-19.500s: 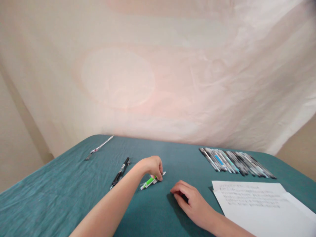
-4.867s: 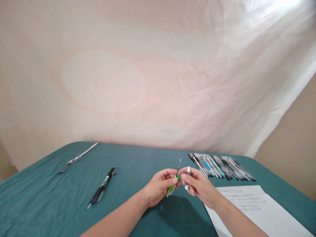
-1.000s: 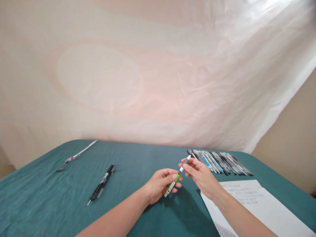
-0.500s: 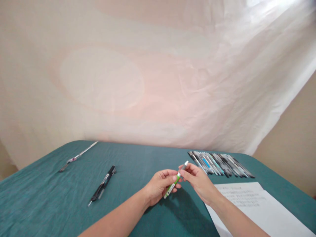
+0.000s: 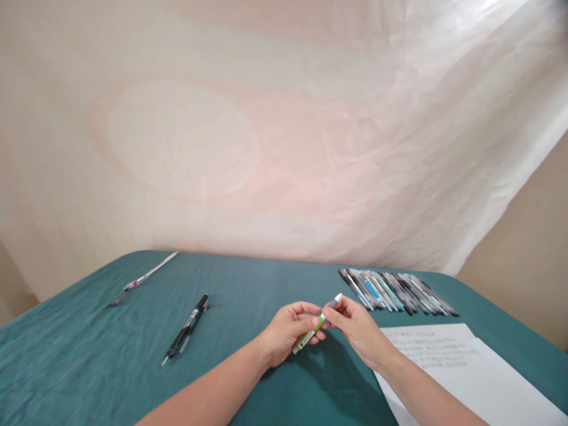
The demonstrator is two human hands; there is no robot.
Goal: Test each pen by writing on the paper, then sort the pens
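Over the cloth in front of me, both hands hold a slim green and white pen (image 5: pixel 306 339), tilted with its grey end up and to the right. My left hand (image 5: pixel 288 332) is closed round the green barrel, thumb on top. My right hand (image 5: pixel 355 325) pinches the grey upper end between thumb and fingers. Whether that grey part is a cap coming loose from the barrel, I cannot tell. The fingers hide the middle of the pen.
Several pens (image 5: pixel 399 293) lie side by side at the back right. Written paper sheets (image 5: pixel 452 378) lie at the front right. Black pens (image 5: pixel 186 328) lie left of my hands, and a thin clear pen-like stick (image 5: pixel 148 276) farther left. A green cloth (image 5: pixel 110 367) covers the table.
My right hand and the pen's grey end have moved slightly to the right. The left hand keeps its grip almost in place. The view has shifted a little.
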